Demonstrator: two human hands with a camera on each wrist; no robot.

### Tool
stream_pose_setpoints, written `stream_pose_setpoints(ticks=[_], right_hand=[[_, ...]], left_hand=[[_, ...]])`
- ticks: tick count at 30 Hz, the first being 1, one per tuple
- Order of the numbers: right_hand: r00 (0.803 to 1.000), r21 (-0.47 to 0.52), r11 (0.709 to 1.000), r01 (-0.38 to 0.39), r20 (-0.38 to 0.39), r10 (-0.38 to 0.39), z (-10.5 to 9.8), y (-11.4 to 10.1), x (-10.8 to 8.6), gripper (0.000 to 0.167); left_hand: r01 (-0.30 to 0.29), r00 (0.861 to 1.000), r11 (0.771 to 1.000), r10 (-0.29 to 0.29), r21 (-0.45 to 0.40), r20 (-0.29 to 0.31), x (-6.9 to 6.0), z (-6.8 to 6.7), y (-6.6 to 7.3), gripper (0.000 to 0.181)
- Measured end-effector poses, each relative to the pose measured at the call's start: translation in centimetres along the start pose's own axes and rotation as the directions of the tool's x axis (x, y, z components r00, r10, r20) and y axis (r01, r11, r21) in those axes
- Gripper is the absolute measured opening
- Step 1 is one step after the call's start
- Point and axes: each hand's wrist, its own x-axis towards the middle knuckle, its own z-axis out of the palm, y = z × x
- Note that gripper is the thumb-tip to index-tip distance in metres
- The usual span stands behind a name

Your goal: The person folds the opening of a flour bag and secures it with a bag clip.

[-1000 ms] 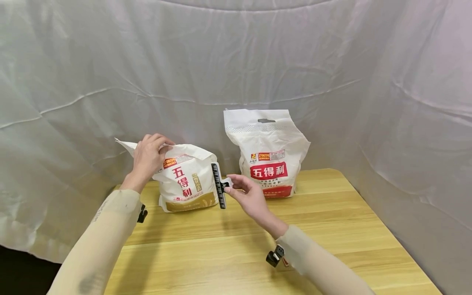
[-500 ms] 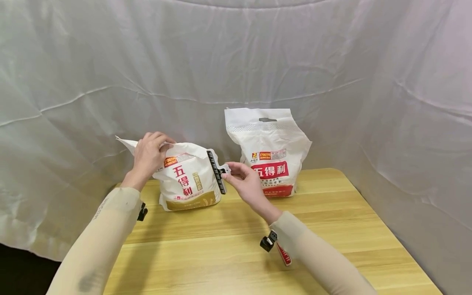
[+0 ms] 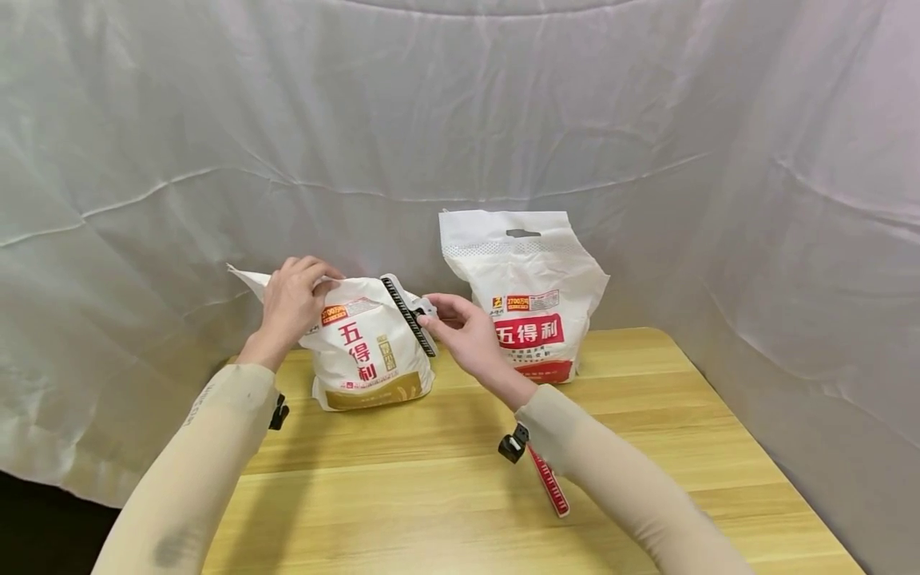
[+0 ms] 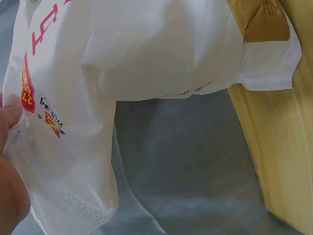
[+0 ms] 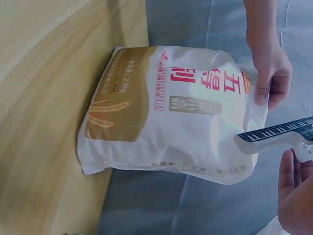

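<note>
A white flour bag [image 3: 374,343] with red characters and a gold base band stands on the table at centre left. My left hand [image 3: 293,295] grips its folded-over top; in the left wrist view part of that hand [image 4: 12,186] shows, thumb against the bag [image 4: 142,54]. Between thumb and fingers, my right hand [image 3: 467,335] pinches the handles of a black-and-white bag clip [image 3: 406,314]. The clip slants across the bag's upper right corner in the head view. From the right wrist view the clip [image 5: 274,135] overlaps that corner; whether they touch, I cannot tell.
A second flour bag [image 3: 532,271], with a cut-out handle, stands upright behind my right hand. Partly under my right forearm lies a red-and-white bag clip [image 3: 552,485] on the wooden table [image 3: 402,495]. A grey curtain [image 3: 359,120] hangs behind and around the table.
My right hand has moved up and left with the bag clip, which has tilted and come over the bag's upper right corner. The left hand keeps its grip. More of the red clip shows.
</note>
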Motion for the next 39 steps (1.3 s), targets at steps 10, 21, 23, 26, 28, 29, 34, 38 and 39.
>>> stream_pose_setpoints(ticks=[10,21,23,26,28,29,34,38,39], right_hand=[[0.999,-0.087,0.995,0.044,0.023,-0.042,0.4,-0.9,2.1,0.036],[0.992,-0.202,0.976,0.078,0.110,-0.057,0.9,-2.0,4.8,0.035],[0.991,-0.200,0.976,0.082,0.121,-0.058,0.9,-2.2,5.3,0.035],[0.988,-0.209,0.973,0.100,0.135,-0.072,1.0,-2.4,6.0,0.034],[0.986,-0.218,0.969,0.112,0.146,-0.082,1.0,-2.5,6.5,0.033],[0.985,-0.222,0.968,0.116,0.151,-0.083,1.1,-2.6,6.7,0.033],[0.980,-0.241,0.963,0.123,0.182,-0.079,1.1,-3.0,7.6,0.030],[0.976,-0.246,0.959,0.139,0.198,-0.091,1.3,-3.3,8.3,0.028],[0.976,-0.247,0.959,0.138,0.201,-0.088,1.3,-3.4,8.4,0.028]], left_hand=[[-0.001,1.000,1.000,0.001,0.000,-0.001,0.0,0.0,0.0,0.010],[0.004,1.000,1.000,-0.004,0.008,0.004,0.1,0.0,0.0,0.009],[0.003,1.000,1.000,-0.003,0.007,0.005,0.1,0.1,0.0,0.009],[0.001,1.000,1.000,-0.001,0.009,0.003,0.1,0.0,0.0,0.009],[0.000,1.000,1.000,0.000,0.011,0.001,0.1,0.0,0.0,0.009],[0.001,1.000,1.000,-0.001,0.011,0.000,0.1,0.0,0.0,0.009],[0.011,1.000,1.000,-0.011,0.008,0.013,0.1,-0.1,0.2,0.009],[0.015,1.000,1.000,-0.015,0.011,0.020,0.1,-0.1,0.1,0.010],[0.016,1.000,1.000,-0.016,0.013,0.020,0.1,-0.1,0.1,0.010]])
